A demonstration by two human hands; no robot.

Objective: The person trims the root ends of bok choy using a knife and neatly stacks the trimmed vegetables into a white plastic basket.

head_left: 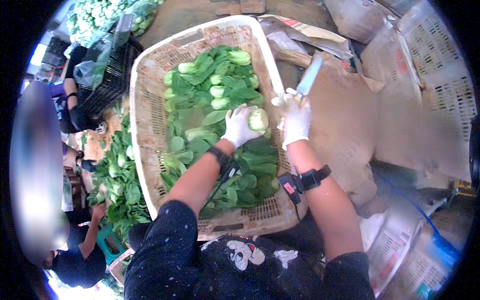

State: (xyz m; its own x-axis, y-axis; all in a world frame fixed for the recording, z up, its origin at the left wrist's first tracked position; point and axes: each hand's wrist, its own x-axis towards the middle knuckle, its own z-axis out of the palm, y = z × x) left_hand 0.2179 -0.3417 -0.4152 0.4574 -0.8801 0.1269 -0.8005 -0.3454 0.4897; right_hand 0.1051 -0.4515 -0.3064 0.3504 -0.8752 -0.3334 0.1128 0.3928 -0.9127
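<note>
My left hand [241,126], in a white glove, is closed around a head of bok choy [258,120], its pale cut base turned to the right. In my right hand [296,120], gloved too, is a knife [310,76] with its blade pointing up and away. That hand is by the right rim of a worn, off-white plastic crate [136,107]. Inside the crate, below my left hand, lie many heads of bok choy [200,95], several with white-green bases showing and others mostly leaves.
Brown paper [345,120] covers the area right of the crate, with pale plastic crates [435,60] beyond. A leafy heap of bok choy [120,175] lies on the left, near other people at work. Behind it stands a black crate [102,92]; a green stool [109,241] is at lower left.
</note>
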